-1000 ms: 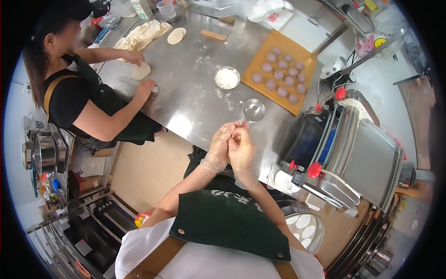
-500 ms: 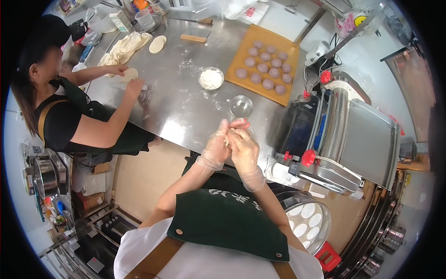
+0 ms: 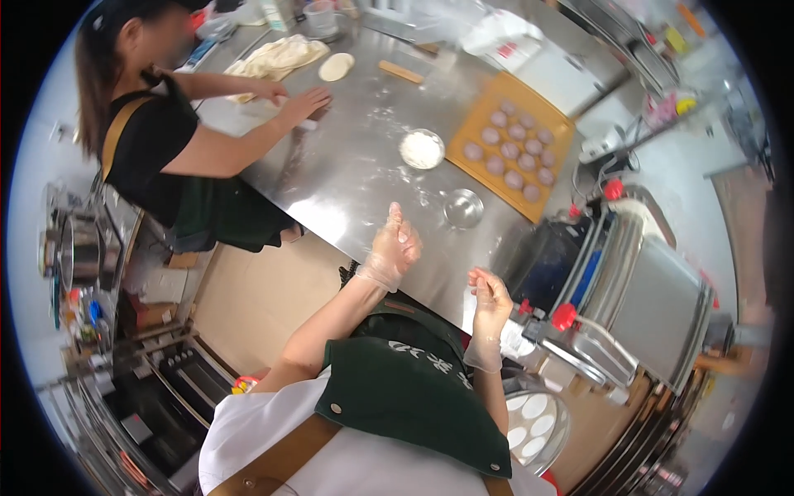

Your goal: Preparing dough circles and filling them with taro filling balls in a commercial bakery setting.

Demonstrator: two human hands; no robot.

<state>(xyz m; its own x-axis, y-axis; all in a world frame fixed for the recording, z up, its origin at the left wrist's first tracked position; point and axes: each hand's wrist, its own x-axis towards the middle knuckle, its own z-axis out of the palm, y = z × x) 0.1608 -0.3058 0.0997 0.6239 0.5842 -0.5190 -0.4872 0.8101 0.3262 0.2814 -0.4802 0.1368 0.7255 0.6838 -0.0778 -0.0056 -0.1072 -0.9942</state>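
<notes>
My left hand [image 3: 397, 246], in a clear glove, is raised at the table's near edge. Its fingers are curled in; whatever lies inside them is hidden. To its right and lower, my gloved right hand [image 3: 490, 298] hangs apart from it, fingers bent toward the thumb, and I cannot make out anything in them. Just beyond my hands stands an empty-looking clear glass bowl [image 3: 463, 209]. Farther off is a glass bowl of white powder [image 3: 423, 150]. Several round purple balls [image 3: 509, 150] sit on a yellow-brown tray [image 3: 538, 93] at the far right.
At the left a co-worker [image 3: 165, 132] handles dough on the steel table [image 3: 347, 124]. Beyond lie a flat dough round [image 3: 337, 67], a cloth [image 3: 281, 62] and a wooden-handled scraper [image 3: 401, 72]. A roller machine [image 3: 612, 281] stands right; a round pan of white discs [image 3: 529, 426] is below.
My hands were together and have parted, the right one moving right and down toward me. The view has shifted, so the table's things appear farther right. The co-worker's hands have moved closer together.
</notes>
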